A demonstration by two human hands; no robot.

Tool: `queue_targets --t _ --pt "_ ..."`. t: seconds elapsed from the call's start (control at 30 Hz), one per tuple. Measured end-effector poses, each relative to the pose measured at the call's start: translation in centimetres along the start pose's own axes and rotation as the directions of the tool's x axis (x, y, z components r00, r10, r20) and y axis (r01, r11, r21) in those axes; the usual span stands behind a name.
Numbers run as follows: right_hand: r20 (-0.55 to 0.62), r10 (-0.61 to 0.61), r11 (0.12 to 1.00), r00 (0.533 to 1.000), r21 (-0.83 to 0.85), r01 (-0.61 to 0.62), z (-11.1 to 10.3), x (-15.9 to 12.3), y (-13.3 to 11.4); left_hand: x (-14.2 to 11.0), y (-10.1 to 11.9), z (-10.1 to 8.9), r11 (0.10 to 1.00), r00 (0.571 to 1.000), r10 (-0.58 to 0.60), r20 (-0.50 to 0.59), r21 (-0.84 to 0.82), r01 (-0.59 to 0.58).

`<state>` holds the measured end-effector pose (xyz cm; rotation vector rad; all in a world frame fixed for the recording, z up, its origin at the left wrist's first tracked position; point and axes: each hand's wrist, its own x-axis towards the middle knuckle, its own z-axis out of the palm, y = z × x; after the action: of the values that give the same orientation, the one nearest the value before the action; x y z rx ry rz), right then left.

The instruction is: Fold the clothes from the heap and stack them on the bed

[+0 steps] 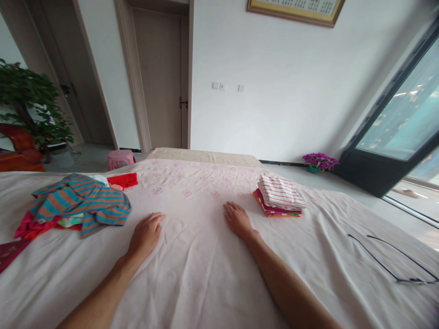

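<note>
My left hand (147, 230) rests on the pale flowered sheet (192, 256), fingers stretched out and holding nothing. To its left lies a loose heap of clothes, topped by a blue and brown striped garment (82, 201), with a red cloth (124, 180) behind it and pink and red pieces under it. My right hand (238, 219) lies palm down on the sheet, its fingers extended and nothing in it. Just right of that hand sits a stack of folded clothes, with a white, red-striped folded cloth (281, 192) on top and darker red and orange layers below.
Black-framed glasses (394, 269) lie on the sheet at the right. Beyond the covered surface stand a pink plastic stool (121, 159), a pot of purple flowers (319, 162) and a leafy plant (30, 100). A glass door (394, 119) is at the right.
</note>
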<state>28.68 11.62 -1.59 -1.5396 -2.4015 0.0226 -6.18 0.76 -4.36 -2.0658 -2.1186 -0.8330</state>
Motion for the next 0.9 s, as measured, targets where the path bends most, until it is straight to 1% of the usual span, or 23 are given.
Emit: queue_targets --t 0.13,0.23,0.3,0.4,0.47,0.5,0.6,0.7,0.8,0.9 --pt "-0.006 -0.015 1.000 1.000 0.011 0.015 0.0 -0.1 0.0 -0.2 -0.6 -0.3 0.966 0.995 -0.088 -0.039 0.241 0.094" --pt "0.001 -0.012 1.000 1.000 0.013 0.012 0.0 0.0 0.1 -0.3 -1.2 -0.9 0.912 0.979 -0.187 -0.078 0.356 0.203" --pt "-0.002 -0.013 1.000 1.000 0.012 0.013 0.1 0.0 0.2 -0.2 -1.7 -1.8 0.887 0.968 -0.212 -0.135 0.389 0.249" --pt "-0.016 -0.024 1.000 1.000 0.014 0.024 0.2 0.0 0.3 0.1 -2.9 -3.6 0.875 0.945 -0.177 -0.275 0.396 0.279" --pt "-0.024 -0.029 0.999 0.999 0.013 0.030 0.3 0.0 0.3 0.2 -4.1 -5.0 0.872 0.923 -0.186 -0.336 0.376 0.313" --pt "-0.029 -0.031 0.999 0.999 0.012 0.032 0.3 0.0 0.3 0.2 -4.8 -5.5 0.870 0.917 -0.212 -0.337 0.362 0.334" --pt "-0.033 -0.032 0.999 0.999 0.009 0.033 0.5 0.1 0.4 -0.1 -6.9 -6.7 0.850 0.905 -0.320 -0.279 0.338 0.405" --pt "-0.031 -0.034 0.999 0.999 0.011 0.034 0.6 0.1 0.5 -0.2 -8.4 -7.0 0.802 0.867 -0.431 -0.250 0.335 0.496" --pt "-0.030 -0.035 0.999 0.999 0.015 0.036 0.7 0.2 0.5 0.4 -9.0 -6.8 0.793 0.829 -0.525 -0.192 0.243 0.558" --pt "-0.025 -0.037 0.999 0.999 0.018 0.037 0.5 0.2 0.4 1.2 -8.5 -6.3 0.805 0.801 -0.580 -0.148 0.045 0.592"
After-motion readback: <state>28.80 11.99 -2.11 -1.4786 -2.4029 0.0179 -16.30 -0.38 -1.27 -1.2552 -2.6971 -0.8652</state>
